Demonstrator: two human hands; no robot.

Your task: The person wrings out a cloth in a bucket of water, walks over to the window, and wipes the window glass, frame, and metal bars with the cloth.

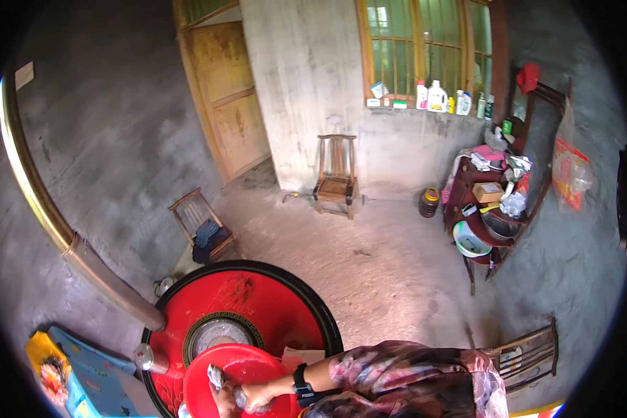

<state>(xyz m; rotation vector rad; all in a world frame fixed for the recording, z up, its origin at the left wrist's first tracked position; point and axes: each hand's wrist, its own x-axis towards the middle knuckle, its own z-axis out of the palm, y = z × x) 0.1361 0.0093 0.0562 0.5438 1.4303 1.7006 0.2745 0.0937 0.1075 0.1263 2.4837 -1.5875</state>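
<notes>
Both hands are together over a red plastic basin at the bottom of the view. My left hand is closed around a wet-looking greyish-white cloth, whose end sticks up above the fingers. My right hand, with a black watch on its wrist, grips the same cloth beside it. What lies lower in the basin is partly hidden by the hands. The basin rests on a round red table with a black rim.
A metal canister stands on the table's left side, near a stove pipe. A blue-covered box is at lower left. Wooden chairs stand around the room. A cluttered cabinet is at right, and bottles line the windowsill.
</notes>
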